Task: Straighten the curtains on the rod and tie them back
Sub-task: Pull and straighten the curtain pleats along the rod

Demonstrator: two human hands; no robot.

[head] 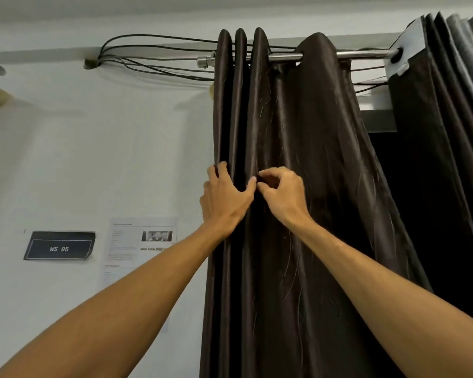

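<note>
A dark brown satin curtain (pixel 306 148) hangs in folds from a metal rod (pixel 363 54) at the top. Its left folds are bunched close together near the rod's end cap (pixel 204 62). My left hand (pixel 224 197) grips the bunched left folds at mid height, fingers wrapped round the curtain's edge and thumb reaching right. My right hand (pixel 281 190) is beside it, fingers curled and pinching a fold of the same curtain. A second curtain (pixel 448 110), dark with a grey lining, hangs at the far right.
Black cables (pixel 153 54) run along the white wall behind the rod. A dark "WS 05" sign (pixel 59 245) and a printed sheet (pixel 141 241) are stuck on the wall at the left. A dark window opening (pixel 388 186) shows between the curtains.
</note>
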